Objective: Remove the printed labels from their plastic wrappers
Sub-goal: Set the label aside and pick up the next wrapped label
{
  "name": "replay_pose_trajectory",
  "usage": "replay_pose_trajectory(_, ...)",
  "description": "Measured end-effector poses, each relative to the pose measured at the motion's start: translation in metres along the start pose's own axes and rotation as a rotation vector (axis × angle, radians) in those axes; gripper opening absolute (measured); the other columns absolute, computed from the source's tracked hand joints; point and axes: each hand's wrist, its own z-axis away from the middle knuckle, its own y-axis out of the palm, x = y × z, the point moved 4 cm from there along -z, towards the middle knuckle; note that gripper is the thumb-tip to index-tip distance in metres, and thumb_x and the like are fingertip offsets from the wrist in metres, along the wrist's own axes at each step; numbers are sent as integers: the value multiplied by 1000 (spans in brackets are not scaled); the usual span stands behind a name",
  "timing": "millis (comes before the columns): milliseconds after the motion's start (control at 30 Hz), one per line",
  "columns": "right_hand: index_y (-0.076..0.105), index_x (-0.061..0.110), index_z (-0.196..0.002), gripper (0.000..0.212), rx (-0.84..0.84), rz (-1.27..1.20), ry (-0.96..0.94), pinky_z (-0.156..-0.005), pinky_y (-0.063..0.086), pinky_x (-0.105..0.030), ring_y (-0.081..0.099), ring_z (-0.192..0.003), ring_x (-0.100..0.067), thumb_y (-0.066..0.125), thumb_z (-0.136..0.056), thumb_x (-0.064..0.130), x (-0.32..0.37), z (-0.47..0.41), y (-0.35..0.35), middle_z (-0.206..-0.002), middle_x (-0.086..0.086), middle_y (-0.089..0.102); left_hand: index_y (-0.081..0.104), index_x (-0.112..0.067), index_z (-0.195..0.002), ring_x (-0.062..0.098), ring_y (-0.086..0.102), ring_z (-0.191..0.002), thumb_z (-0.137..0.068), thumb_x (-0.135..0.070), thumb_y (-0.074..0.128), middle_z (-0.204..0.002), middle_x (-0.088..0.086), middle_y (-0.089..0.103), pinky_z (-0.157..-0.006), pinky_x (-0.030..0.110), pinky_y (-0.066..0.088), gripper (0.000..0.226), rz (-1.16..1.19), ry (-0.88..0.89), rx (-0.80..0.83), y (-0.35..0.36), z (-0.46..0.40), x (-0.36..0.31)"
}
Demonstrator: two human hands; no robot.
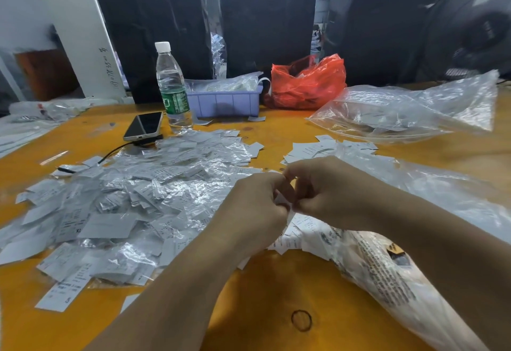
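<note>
Tabletop [276, 290], orange, carries a wide heap of wrapped labels [132, 201]: small white printed slips in crinkled clear plastic sleeves, lying left of the hands. Left hand [257, 207] and right hand [329, 187] meet above the table's middle, fingers curled, both pinching one small wrapped label [282, 201], mostly hidden between them.

We can make out little: one wrapped label [72, 226] at eight o'clock in the pile bears "XL". The water bottle [172, 88] at eleven o'clock carries a green band whose print is too small to read. Handwriting on the white panel [109, 68] stays illegible.
</note>
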Motion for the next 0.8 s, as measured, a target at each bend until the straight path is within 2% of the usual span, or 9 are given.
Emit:
replay_pose_trajectory(133,67,22,-93,16,7,28,3,-60,49,-31,58,-67,-9,69,-83,9,6,4,-11,-77,7,63,69,-33,-83,1,51,-54,-88,-12,59,-79,-10,63,-45,12,36,24,-5,37,-28,-1,1,-4)
replay_pose_trajectory(200,67,24,-90,12,18,45,7,-63,50,-29,58,-67,-6,70,-83,15,10,8,-19,-76,8,63,69,-33,-85,-2,53,-58,-90,-15,60,-83,-12,63,-47,11,38,21,-14,43,-45,-1,2,-6)
replay_pose_trajectory(267,66,25,-83,6,56,97,50,-58,47,-26,55,-63,-4,71,-83,22,12,11,-28,-73,9,61,70,-32,-88,-7,53,-59,-92,-17,60,-83,-13,61,-46,9,37,18,-31,43,-48,0,2,-7)
replay_pose_trajectory(333,64,24,-74,11,154,181,156,-54,45,-24,56,-59,-3,70,-83,25,8,16,-34,-68,9,62,69,-30,-89,-11,52,-59,-93,-17,60,-82,-14,59,-45,7,35,17,-43,44,-47,1,3,-6)
replay_pose_trajectory(400,63,22,-70,13,306,246,286,-50,45,-22,59,-56,-6,69,-82,19,3,24,-36,-65,7,65,69,-30,-89,-11,53,-62,-94,-17,58,-82,-14,60,-47,7,36,17,-53,50,-49,2,4,-7)
replay_pose_trajectory(500,61,24,-75,17,461,303,396,-47,45,-21,63,-60,-11,67,-78,8,-5,35,-32,-75,2,69,69,-30,-90,-10,54,-65,-95,-17,55,-85,-14,63,-49,8,37,20,-79,52,-37,4,4,-6)
replay_pose_trajectory(667,56,31,-79,29,491,291,388,-50,44,-22,58,-67,-8,65,-76,3,-8,38,-18,-84,8,64,69,-31,-89,-5,56,-71,-94,-22,57,-85,-14,64,-50,8,39,16,-104,46,-36,5,4,-3)
replay_pose_trajectory(733,57,33,-84,31,454,310,356,-57,49,-25,58,-73,-8,60,-77,3,-8,37,-16,-86,10,60,68,-32,-89,-2,58,-70,-94,-23,57,-86,-14,65,-52,8,37,15,-105,41,-27,6,3,-4)
replay_pose_trajectory(800,60,32,-97,38,416,329,327,-72,55,-30,58,-86,-11,55,-78,0,-7,37,-16,-94,12,59,68,-32,-89,0,59,-71,-94,-22,55,-87,-14,65,-54,10,38,17,-106,40,-21,6,3,-4)
